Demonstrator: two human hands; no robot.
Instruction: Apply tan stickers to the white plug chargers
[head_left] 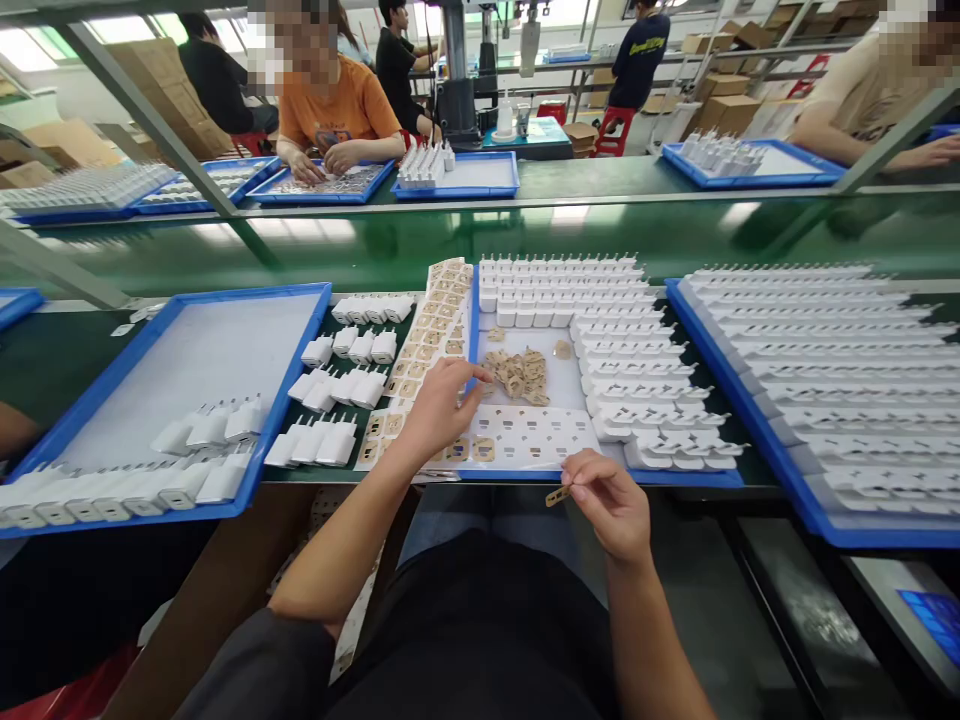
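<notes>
My left hand (444,405) reaches over the left edge of a blue-rimmed tray, its thumb and index fingertips close together beside a pile of small tan cut-out pieces (525,374). Whatever is between those fingertips is too small to make out. Near the tray's front edge, my right hand (613,502) pinches a small tan piece with holes (556,496). Between my hands lies a white backing sheet (534,432), with tan stickers at its left end and bare cut-outs further right. Another sticker sheet (431,335) stretches away behind my left hand.
White plug adapters (630,370) stand in rows along the tray's back and right side. More fill a right tray (832,380). Loose adapters (322,440) stand left, beside a partly filled tray (247,300). Across the green belt (375,240), people work at trays.
</notes>
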